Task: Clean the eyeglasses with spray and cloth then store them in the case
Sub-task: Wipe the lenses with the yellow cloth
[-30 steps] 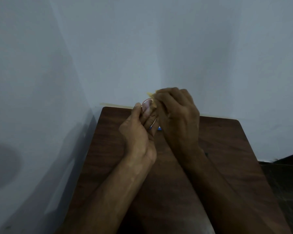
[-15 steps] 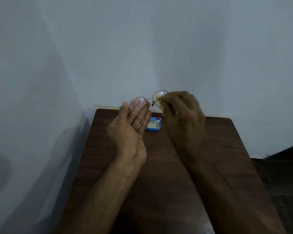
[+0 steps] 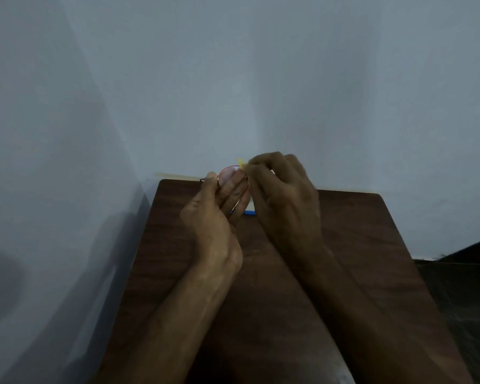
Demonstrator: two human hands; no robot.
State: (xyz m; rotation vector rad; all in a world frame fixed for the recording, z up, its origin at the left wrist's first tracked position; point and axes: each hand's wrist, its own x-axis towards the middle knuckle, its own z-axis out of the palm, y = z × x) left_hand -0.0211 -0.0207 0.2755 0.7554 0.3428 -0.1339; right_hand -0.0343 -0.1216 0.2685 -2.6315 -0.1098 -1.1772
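Thin red-rimmed eyeglasses [image 3: 229,176] are held up above the far end of the dark wooden table [image 3: 358,245]. My left hand [image 3: 214,214] grips them at the left lens, fingers behind the glass. My right hand [image 3: 283,200] pinches a small yellow cloth [image 3: 241,162] against the frame's right side; the right lens is hidden behind that hand. A sliver of a blue object [image 3: 249,213] lies on the table between my hands, mostly hidden. No spray bottle is visible.
The table stands in a corner, with pale walls [image 3: 261,79] behind and to the left. A dark floor [image 3: 460,273] lies past the table's right edge. My forearms cover the table's middle.
My hands have drawn together again. The glasses, spread wide half a second ago with both lenses showing, are now bunched between the hands, and the blue object is mostly covered.
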